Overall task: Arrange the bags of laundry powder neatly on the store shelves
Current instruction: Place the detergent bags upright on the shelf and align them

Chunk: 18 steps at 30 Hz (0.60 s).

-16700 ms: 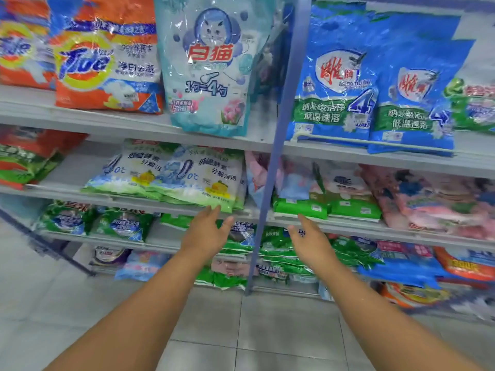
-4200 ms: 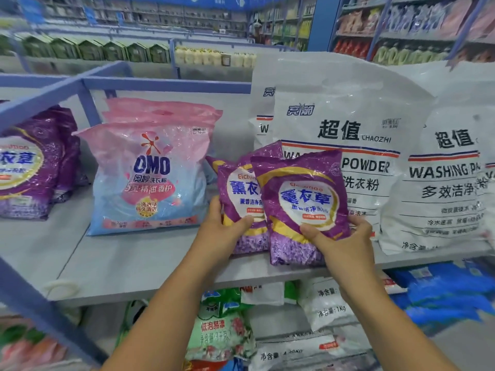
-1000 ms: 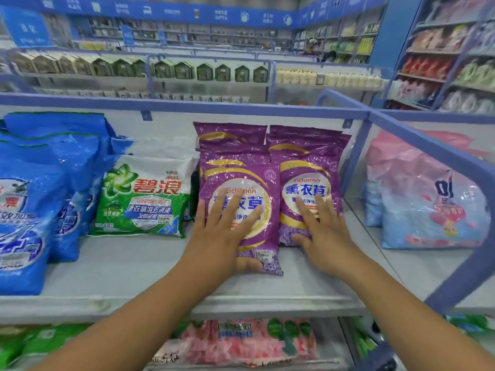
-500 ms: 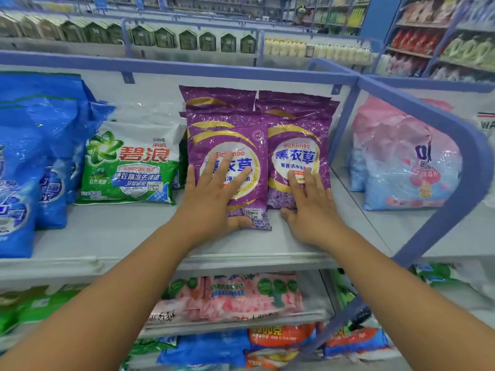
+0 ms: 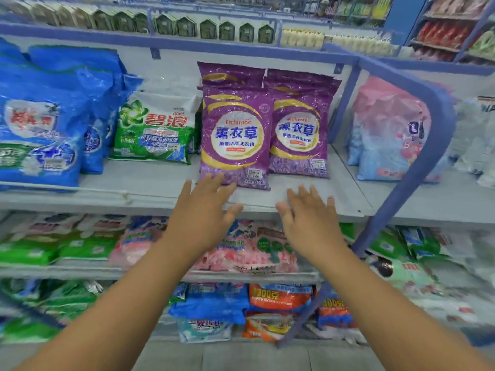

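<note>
The two purple bags of laundry powder stand side by side on the top shelf (image 5: 308,199), leaning back against further purple bags behind them; the left purple bag (image 5: 235,137) sits a little further forward than the right purple bag (image 5: 300,132), its lower edge nearer the shelf lip, and its right edge overlaps its neighbour slightly; each bag's long axis runs up and back from the shelf, tilted away from the viewer.

Both bags lie up and ahead of the hands; the left hand (image 5: 203,210) is the nearer one, its fingertips just at or touching the bottom edge of the left purple bag, though motion blur keeps me from telling contact for certain; the right hand (image 5: 310,215) hovers over the bare shelf front, below the right purple bag and apart from it.

As to the grip: both hands are spread, fingers straight and parted, palms down, holding nothing.

My judgement is that this pair now looks reasonably square, so the coming move probably turns on whether the forward left bag wants a nudge back to line up with its neighbour; the left hand is better placed for that; otherwise the green and white bag (image 5: 155,129) to the left, lying flatter and set further back, seems the next candidate.
</note>
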Each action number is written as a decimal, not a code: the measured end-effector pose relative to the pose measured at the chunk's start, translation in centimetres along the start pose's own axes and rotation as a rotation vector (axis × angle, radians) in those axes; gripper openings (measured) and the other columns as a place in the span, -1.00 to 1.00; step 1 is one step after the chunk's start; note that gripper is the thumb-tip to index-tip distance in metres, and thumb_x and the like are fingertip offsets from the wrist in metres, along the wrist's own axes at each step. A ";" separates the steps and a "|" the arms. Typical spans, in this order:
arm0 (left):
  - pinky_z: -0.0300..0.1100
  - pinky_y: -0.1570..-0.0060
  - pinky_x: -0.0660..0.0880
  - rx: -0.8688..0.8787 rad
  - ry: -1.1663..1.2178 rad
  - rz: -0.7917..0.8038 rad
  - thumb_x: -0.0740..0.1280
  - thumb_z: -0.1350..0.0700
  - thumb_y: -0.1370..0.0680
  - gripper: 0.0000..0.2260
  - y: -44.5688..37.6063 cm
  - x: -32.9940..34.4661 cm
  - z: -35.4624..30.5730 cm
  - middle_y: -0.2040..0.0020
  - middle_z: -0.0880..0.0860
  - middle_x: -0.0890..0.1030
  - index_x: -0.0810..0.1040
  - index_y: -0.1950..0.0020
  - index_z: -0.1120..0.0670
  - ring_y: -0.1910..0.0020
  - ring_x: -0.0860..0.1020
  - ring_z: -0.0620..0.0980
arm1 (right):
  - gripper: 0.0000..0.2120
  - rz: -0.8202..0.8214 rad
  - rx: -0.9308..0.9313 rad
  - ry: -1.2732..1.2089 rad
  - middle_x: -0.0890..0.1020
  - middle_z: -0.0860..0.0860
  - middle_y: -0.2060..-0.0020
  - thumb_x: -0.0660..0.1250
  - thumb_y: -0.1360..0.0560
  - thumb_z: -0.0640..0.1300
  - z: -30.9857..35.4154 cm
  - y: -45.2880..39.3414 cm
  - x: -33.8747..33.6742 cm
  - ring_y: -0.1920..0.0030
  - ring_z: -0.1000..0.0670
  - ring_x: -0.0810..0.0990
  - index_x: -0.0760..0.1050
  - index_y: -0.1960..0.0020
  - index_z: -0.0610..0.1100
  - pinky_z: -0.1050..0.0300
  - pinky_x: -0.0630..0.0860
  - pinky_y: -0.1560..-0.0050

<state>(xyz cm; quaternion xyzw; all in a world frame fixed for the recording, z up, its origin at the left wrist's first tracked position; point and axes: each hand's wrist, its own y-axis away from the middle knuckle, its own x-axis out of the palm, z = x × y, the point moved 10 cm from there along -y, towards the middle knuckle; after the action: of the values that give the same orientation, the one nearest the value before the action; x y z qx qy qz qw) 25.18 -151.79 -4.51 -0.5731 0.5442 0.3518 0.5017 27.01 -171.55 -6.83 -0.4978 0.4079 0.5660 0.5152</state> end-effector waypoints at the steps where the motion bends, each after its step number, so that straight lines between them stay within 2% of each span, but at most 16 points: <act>1: 0.17 -0.60 -0.14 -0.016 -0.044 0.004 0.12 -0.22 -0.67 -0.46 1.3 0.7 -0.3 -0.67 0.02 0.07 0.19 -0.63 -0.10 -0.65 0.01 0.03 | -0.40 -0.018 -0.035 0.003 -0.02 -0.04 -0.65 -0.12 -0.68 0.22 -0.1 0.9 0.2 -0.64 -0.10 -0.12 0.01 -0.65 0.01 -0.22 -0.19 -0.59; 4: 0.24 -0.58 -0.14 -0.073 -0.104 -0.035 0.14 -0.21 -0.66 -0.42 5.4 2.2 -2.6 -0.68 0.08 -0.03 0.10 -0.65 -0.10 -0.65 -0.08 0.12 | -0.37 -0.022 -0.123 -0.039 -0.20 -0.01 -0.64 -0.05 -0.67 0.23 -1.3 4.0 0.9 -0.62 -0.10 -0.27 -0.14 -0.65 0.05 -0.16 -0.21 -0.60; 6: 0.22 -0.58 -0.16 -0.097 -0.088 -0.055 0.15 -0.20 -0.66 -0.42 7.6 3.2 -5.4 -0.68 0.08 -0.07 0.08 -0.65 -0.10 -0.65 -0.13 0.13 | -0.35 0.004 -0.152 -0.081 -0.27 0.02 -0.63 -0.01 -0.66 0.24 -3.1 6.4 1.5 -0.62 -0.08 -0.31 -0.16 -0.65 0.07 -0.12 -0.21 -0.60; 10: 0.13 -0.60 -0.23 -0.102 -0.071 0.079 0.10 -0.23 -0.66 -0.41 10.1 7.4 -11.2 -0.68 0.03 -0.18 0.00 -0.66 -0.15 -0.64 -0.24 0.07 | -0.34 0.142 -0.077 -0.198 -0.24 0.05 -0.63 0.02 -0.67 0.23 -9.4 11.1 3.7 -0.62 -0.05 -0.29 -0.16 -0.65 0.09 -0.09 -0.16 -0.62; 13: 0.11 -0.60 -0.18 -0.093 -0.036 0.154 0.10 -0.24 -0.66 -0.40 11.1 10.1 -15.1 -0.67 0.02 -0.21 -0.01 -0.65 -0.15 -0.64 -0.24 0.06 | -0.34 0.209 0.035 -0.250 -0.21 0.07 -0.63 0.06 -0.67 0.22 -15.3 13.9 4.2 -0.62 -0.06 -0.26 -0.14 -0.65 0.08 -0.09 -0.10 -0.62; 18: 0.04 -0.61 -0.14 -0.010 0.044 0.221 0.12 -0.23 -0.66 -0.40 11.0 13.7 -21.0 -0.67 0.02 -0.19 0.01 -0.66 -0.13 -0.65 -0.21 0.04 | -0.34 0.177 0.196 -0.325 -0.13 0.03 -0.65 0.10 -0.67 0.18 -22.6 15.7 3.8 -0.63 -0.10 -0.18 -0.09 -0.66 0.05 -0.06 -0.09 -0.59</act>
<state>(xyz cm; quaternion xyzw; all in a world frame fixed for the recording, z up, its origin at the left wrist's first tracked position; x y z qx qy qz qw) 13.68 -174.55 -14.42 -0.5198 0.6133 0.3950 0.4446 14.82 -195.01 -15.27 -0.3098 0.4148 0.6395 0.5683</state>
